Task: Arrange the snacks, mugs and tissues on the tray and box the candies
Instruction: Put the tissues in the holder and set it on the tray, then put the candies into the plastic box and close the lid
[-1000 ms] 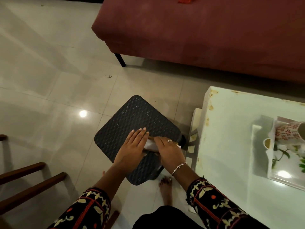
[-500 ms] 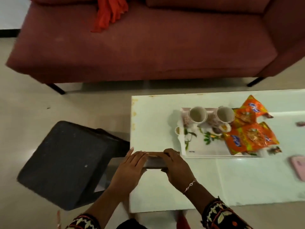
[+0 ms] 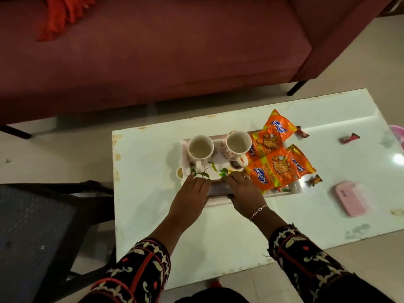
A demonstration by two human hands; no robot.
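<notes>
A white floral tray (image 3: 218,157) lies on the white table (image 3: 153,215). Two empty mugs (image 3: 200,147) (image 3: 237,143) stand at its back. Orange snack packets (image 3: 276,169) cover the tray's right half. My left hand (image 3: 192,193) and my right hand (image 3: 243,189) hold a flat tissue pack (image 3: 218,190) between them, over the tray's near edge. Wrapped candies (image 3: 348,138) (image 3: 315,179) (image 3: 302,132) lie loose on the table to the right. A pink box (image 3: 352,201) sits near the right edge.
A dark red sofa (image 3: 175,51) with an orange cloth (image 3: 63,14) runs behind the table. A dark woven stool (image 3: 39,232) stands at the left, close to the table's corner. Pale floor tiles surround both.
Both hands lifted the tissue pack off the stool, carried it right over the table and now have it at the tray's near edge. The view swung from the stool to the table.
</notes>
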